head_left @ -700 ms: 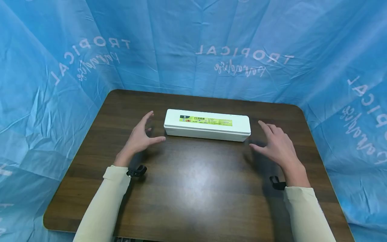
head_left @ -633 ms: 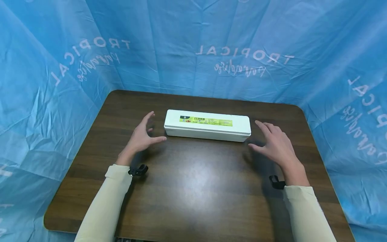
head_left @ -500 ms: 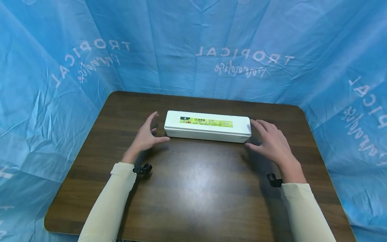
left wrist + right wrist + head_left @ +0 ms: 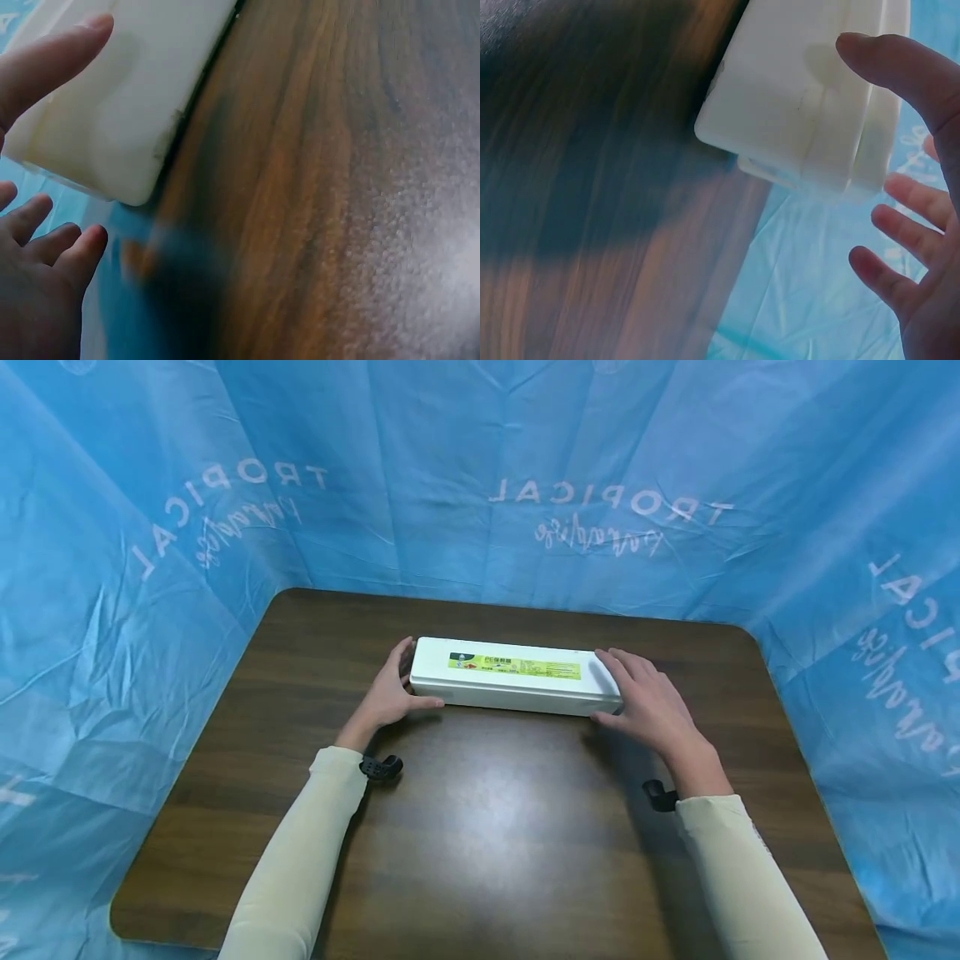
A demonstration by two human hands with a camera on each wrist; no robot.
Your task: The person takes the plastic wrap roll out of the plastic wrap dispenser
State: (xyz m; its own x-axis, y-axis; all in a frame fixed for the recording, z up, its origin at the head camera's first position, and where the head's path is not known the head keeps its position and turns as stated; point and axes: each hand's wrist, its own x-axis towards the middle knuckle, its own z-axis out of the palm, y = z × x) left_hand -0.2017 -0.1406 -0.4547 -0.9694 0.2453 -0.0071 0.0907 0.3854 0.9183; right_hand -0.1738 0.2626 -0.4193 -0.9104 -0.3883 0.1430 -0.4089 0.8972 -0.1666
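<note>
A long white cling film box point(image 4: 517, 698) with a yellow-green label lies on the brown table point(image 4: 480, 827). Around its left end stands my left hand point(image 4: 388, 695), thumb stretched along the front face and fingers beyond the end. The left wrist view shows its fingers straight and spread, apart from the box's end. My right hand point(image 4: 651, 706) is at the other end, fingers reaching over the lid's right corner and thumb by the front face. In the right wrist view, several fingers are spread clear of the box; whether the thumb touches cannot be told.
A blue cloth point(image 4: 450, 477) with mirrored white lettering hangs behind the table and on both sides. The table's back edge runs a short way behind the box. Black bands are worn on both wrists.
Both hands have moved inward to the box's ends, the left going right and the right going left. The box has stayed in its place on the table.
</note>
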